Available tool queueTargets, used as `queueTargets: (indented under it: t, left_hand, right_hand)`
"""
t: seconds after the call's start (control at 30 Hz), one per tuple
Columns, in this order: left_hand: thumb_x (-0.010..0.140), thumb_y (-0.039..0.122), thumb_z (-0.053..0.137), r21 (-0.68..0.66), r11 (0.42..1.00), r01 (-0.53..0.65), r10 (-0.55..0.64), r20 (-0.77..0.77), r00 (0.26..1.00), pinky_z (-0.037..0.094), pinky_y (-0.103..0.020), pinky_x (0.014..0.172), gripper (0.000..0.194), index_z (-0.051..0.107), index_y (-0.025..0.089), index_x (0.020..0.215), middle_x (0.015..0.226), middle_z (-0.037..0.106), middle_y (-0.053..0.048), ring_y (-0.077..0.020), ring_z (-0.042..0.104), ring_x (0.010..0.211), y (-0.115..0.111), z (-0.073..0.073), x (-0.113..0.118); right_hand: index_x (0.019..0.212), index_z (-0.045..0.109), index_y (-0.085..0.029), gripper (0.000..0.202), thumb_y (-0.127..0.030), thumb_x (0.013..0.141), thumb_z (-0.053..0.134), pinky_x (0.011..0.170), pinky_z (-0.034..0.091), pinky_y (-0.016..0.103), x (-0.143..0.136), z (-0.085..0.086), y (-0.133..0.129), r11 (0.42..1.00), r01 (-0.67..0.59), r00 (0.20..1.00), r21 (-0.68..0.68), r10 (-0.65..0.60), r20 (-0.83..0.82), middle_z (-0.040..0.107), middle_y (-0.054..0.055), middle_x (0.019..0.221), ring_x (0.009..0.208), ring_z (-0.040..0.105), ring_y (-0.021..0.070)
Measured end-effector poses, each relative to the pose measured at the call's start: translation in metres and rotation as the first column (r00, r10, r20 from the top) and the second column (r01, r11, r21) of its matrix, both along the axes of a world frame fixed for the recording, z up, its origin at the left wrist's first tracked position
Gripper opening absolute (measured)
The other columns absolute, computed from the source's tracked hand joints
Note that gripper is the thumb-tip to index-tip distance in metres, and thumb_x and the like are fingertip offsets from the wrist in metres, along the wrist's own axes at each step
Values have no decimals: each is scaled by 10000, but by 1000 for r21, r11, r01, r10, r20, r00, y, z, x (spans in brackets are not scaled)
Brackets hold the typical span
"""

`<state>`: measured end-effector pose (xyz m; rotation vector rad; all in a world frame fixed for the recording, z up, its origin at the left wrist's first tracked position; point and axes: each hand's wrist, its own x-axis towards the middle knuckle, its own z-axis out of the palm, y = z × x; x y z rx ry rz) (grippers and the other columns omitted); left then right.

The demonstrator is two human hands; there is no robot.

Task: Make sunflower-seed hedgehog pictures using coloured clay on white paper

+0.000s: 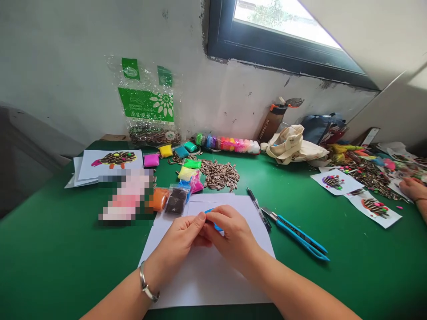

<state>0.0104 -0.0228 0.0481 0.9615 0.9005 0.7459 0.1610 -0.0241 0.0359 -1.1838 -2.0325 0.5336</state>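
My left hand (185, 235) and my right hand (233, 235) meet over a white sheet of paper (207, 271) on the green table (50, 258). Together they pinch a small piece of blue clay (211, 211) between the fingertips; most of it is hidden by my fingers. A silver bracelet sits on my left wrist. Just beyond the paper lie small bags of clay, brown (175, 201) and orange (160, 198), and a pile of sunflower seeds (220, 173).
A blue utility knife (295, 232) and a black pen (258, 208) lie right of the paper. A seed bag (150, 106) leans on the wall beside a clay strip (228, 144). A finished seed picture (113, 161) lies at left. Another person's hand (413, 189) works at far right.
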Motion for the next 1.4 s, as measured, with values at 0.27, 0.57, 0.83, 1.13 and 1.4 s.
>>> queueTargets:
  t: [0.27, 0.57, 0.83, 1.13, 1.4]
  left_hand:
    - [865, 432, 541, -34, 999, 22, -21, 35, 999, 451, -282, 732, 339, 659, 125, 783, 781, 632, -61, -158, 566, 740, 3, -2, -7]
    - [837, 418, 589, -5, 1000, -27, 27, -37, 999, 433, -245, 678, 315, 676, 125, 761, 748, 614, -42, -129, 518, 687, 3, -3, -7]
    - [818, 400, 618, -55, 998, -14, 13, -10, 1000, 447, -261, 737, 266, 714, 157, 867, 829, 658, -59, -152, 556, 750, 4, -5, -9]
    - [767, 371, 668, -31, 998, -51, 49, -65, 997, 448, -242, 689, 240, 713, 137, 793, 761, 658, -54, -155, 568, 717, 4, 0, -9]
    - [790, 429, 627, 35, 999, -41, 45, -106, 993, 425, -231, 644, 325, 697, 118, 728, 695, 638, -45, -141, 554, 661, 3, 5, -5]
  right_hand:
    - [881, 674, -213, 174, -178, 871, 504, 744, 460, 308, 1, 6, -1, 1000, -17, 999, 24, 17, -30, 626, 53, 864, 831, 549, 167]
    - [932, 660, -207, 160, -140, 831, 555, 755, 461, 294, 2, -1, -1, 1000, -2, 997, 15, 4, -81, 636, 45, 902, 847, 554, 163]
    - [944, 665, -225, 173, -152, 833, 554, 750, 478, 309, 4, 1, 0, 1000, 0, 997, 17, 2, -81, 648, 48, 889, 847, 572, 177]
    - [963, 666, -222, 195, -144, 808, 577, 749, 494, 307, 8, 2, -3, 999, -20, 995, 27, 22, -98, 652, 53, 909, 868, 582, 176]
    - [927, 668, -219, 170, -145, 824, 555, 723, 498, 312, 8, 0, -3, 999, -28, 996, 39, 31, -79, 656, 55, 885, 837, 583, 180]
